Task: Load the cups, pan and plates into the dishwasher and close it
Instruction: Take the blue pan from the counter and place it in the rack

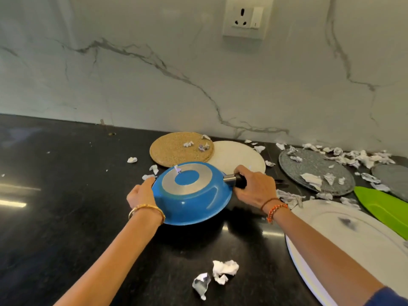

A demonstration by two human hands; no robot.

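I have the blue pan (192, 195) upside down, held just above the middle of the black tabletop (66, 195). My right hand (254, 186) is shut tight around the black handle (239, 181). My left hand (141, 193) is not wrapped around anything; its open palm presses on the far side of the pan's rim.

The pan could slip, I think. The left hand only pushes on a smooth, round side, so if I tip the pan it may slide off that palm and swing from the handle.

A small scrap of paper (177, 168) sits on the pan's bottom. It could fall into the dishwasher when I carry the pan over.

The big white plate (353, 235) hangs over the front edge of the tabletop, right under my right arm. A bump from my arm could knock it down. I cannot see the dishwasher or any cups from here.
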